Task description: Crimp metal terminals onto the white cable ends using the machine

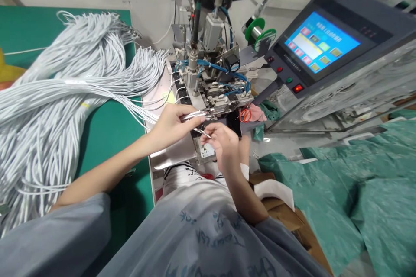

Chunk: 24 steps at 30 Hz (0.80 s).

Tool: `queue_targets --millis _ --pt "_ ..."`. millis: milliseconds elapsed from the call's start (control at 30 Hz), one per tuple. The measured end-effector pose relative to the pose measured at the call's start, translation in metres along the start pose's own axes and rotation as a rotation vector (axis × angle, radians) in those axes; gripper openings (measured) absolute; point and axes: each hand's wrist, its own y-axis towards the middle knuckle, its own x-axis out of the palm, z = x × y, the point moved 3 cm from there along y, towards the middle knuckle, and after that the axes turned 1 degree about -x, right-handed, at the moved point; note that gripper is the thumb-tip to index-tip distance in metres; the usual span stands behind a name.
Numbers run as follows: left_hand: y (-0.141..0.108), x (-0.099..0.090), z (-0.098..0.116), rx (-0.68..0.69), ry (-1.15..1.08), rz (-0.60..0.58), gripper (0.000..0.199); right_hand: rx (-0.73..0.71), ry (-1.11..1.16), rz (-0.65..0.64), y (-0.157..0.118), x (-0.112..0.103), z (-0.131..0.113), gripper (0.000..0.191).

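Note:
My left hand (172,127) is closed around several white cables (146,114), whose ends stick out past the thumb toward the machine. Just to the right, my right hand (221,138) pinches the tip of one white cable (201,131) between thumb and fingers. Both hands are in front of a bench machine (211,82) with metal cylinders, blue air tubes and clamps. From the left hand the cables run back left to a large pile of white cables (94,56).
The pile lies on a green table (107,138). At the right stands a control panel (318,43) with a lit blue screen. A green wire spool (260,34), orange-handled scissors (245,115) and a pink cloth (258,113) are by the machine. Green sheeting (341,181) spreads at lower right.

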Motion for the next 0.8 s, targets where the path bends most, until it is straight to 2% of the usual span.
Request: queue_targets --millis 67,167,233,500,800 --pt "0.0 0.002 -0.002 0.002 0.022 -0.009 0.036 -0.038 -0.128 -0.014 -0.003 0.002 -0.001 0.024" --pt "0.0 0.005 -0.006 -0.011 0.054 -0.021 0.04 -0.136 -0.343 0.031 -0.006 0.004 -0.003 0.021" --pt "0.0 0.006 -0.008 -0.019 0.073 -0.022 0.04 -0.16 -0.409 0.065 -0.006 0.004 -0.003 0.025" --pt "-0.001 0.008 -0.012 -0.042 0.127 -0.034 0.039 -0.052 -0.347 0.023 -0.002 0.006 0.001 0.036" --pt "0.0 0.007 -0.013 -0.024 0.201 0.007 0.037 -0.057 -0.357 -0.034 -0.001 0.003 0.01 0.038"
